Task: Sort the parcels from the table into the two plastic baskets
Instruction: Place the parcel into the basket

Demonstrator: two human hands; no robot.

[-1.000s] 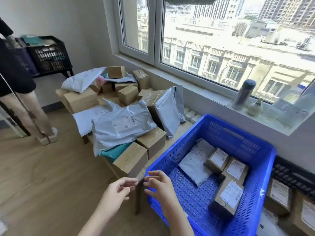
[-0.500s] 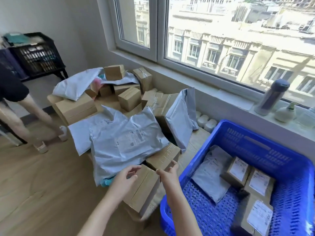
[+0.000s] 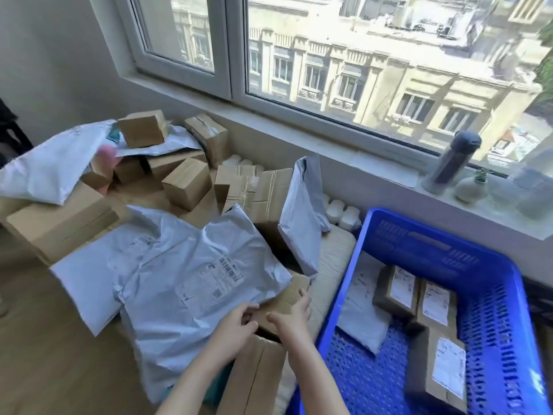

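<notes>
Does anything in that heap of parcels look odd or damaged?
Nothing looks damaged. The heap is untidy: a grey mailer leans upright against a box, and a large mailer drapes over the box both hands are reaching.

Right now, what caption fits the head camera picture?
Both hands, left hand and right hand, grasp a cardboard box beside the blue basket.

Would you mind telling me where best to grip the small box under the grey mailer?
Probably its two short ends, from the near side: the box lies flat, the mailer overlaps its far-left edge, and the left hand and right hand already flank it.
</notes>
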